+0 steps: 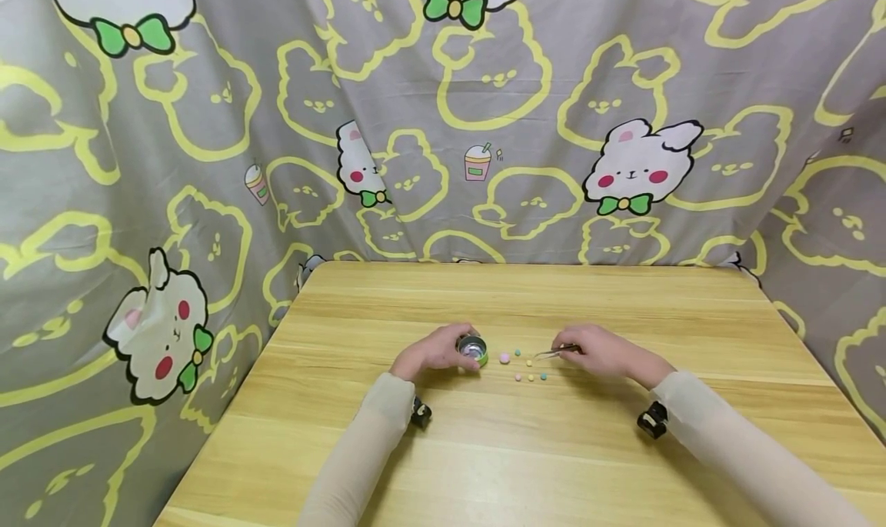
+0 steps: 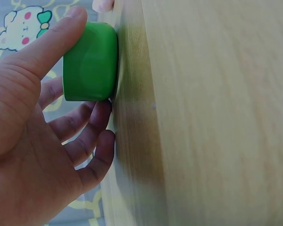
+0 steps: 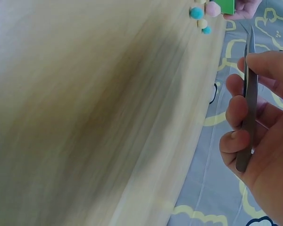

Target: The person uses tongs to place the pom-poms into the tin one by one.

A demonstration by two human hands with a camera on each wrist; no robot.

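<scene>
My left hand [image 1: 443, 348] holds a small green tin [image 2: 90, 61] on the table, thumb on one side and fingers on the other. In the head view the tin's open top shows a shiny inside. With my right hand [image 1: 601, 351] I grip dark tweezers [image 3: 249, 101] between thumb and fingers, their thin tips pointing left. Between the hands lie several small balls: a larger pink ball [image 1: 504, 358], a teal ball [image 1: 517, 352], a yellow ball [image 1: 529, 363] near the tweezer tips, and a nearer row with another teal ball [image 1: 543, 377]. Whether the tips touch the yellow ball, I cannot tell.
The wooden table [image 1: 526, 458] spreads around both hands. Behind it and at the sides hangs a grey curtain [image 1: 512, 88] with yellow outlines and white cartoon animals. A black strap-on device sits at each wrist.
</scene>
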